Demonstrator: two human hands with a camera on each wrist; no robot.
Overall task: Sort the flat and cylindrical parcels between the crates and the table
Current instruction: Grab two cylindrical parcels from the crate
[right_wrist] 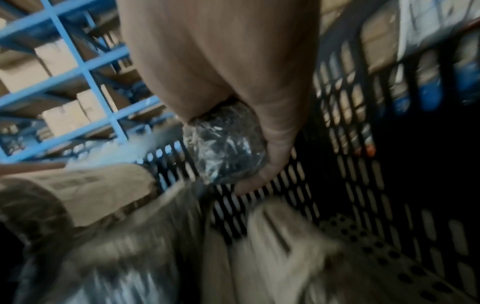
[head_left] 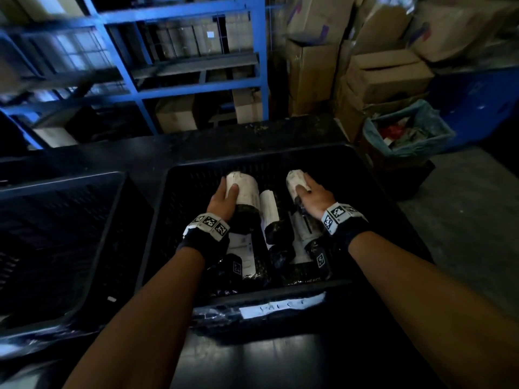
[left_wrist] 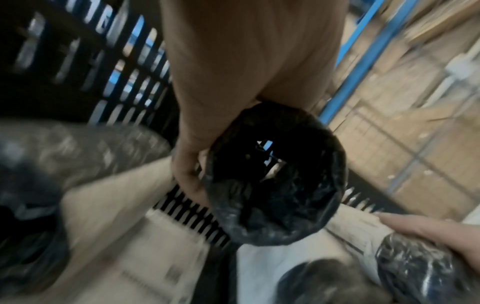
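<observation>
Left hand wraps a white-labelled cylindrical parcel inside the black crate; more rolls lie between the hands. Right hand grips a second cylinder. Below the wrists, the crate's label is illegible.

In front of you a dark table carries two black slatted crates side by side: the left crate and, just beside it, the right crate with a white handwritten label on its near rim.
</observation>
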